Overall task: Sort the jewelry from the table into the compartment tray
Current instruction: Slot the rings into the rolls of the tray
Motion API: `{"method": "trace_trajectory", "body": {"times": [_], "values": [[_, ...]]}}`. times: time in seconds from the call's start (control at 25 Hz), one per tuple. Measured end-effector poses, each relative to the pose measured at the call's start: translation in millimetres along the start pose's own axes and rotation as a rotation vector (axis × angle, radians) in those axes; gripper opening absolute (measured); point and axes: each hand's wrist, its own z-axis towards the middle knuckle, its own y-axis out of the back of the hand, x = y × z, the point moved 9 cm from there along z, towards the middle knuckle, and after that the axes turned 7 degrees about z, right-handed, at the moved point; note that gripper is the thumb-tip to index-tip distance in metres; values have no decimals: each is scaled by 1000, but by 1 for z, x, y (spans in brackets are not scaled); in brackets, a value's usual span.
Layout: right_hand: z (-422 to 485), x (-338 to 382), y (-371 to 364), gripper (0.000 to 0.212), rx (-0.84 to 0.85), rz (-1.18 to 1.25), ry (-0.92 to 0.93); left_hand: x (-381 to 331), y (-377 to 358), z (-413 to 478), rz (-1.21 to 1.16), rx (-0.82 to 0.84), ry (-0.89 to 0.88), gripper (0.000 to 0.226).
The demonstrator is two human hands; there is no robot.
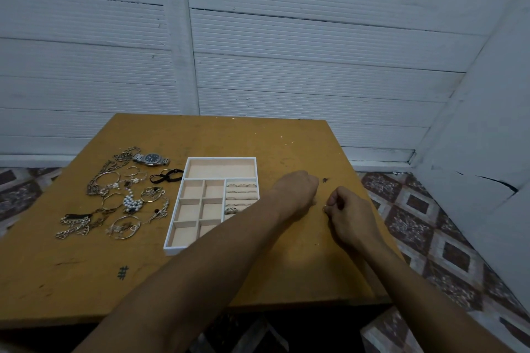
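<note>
A white compartment tray (175, 226) with a pale lining lies in the middle of the wooden table (286, 146). Several rings (241, 186) sit in its ring slots on the right side; the other compartments look bare. A pile of jewelry (120, 198) lies left of the tray: chains, bangles, a pearl piece and a steel watch (151, 158). My left hand (298, 190) is a closed fist right of the tray, and what it holds is hidden. My right hand (348, 213) pinches a small ring (325, 208) close beside it.
A small dark item (325, 180) lies on the table beyond my hands. A black cord piece (165, 176) rests between the watch and the tray. White slatted walls stand behind and to the right. Patterned floor tiles show on both sides.
</note>
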Motion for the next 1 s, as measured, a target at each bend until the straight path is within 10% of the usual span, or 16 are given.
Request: {"method": "trace_trajectory", "body": {"times": [1.0], "values": [[-7, 58, -37, 18, 148, 106, -3, 99, 41, -111, -351, -232, 92, 7]]}}
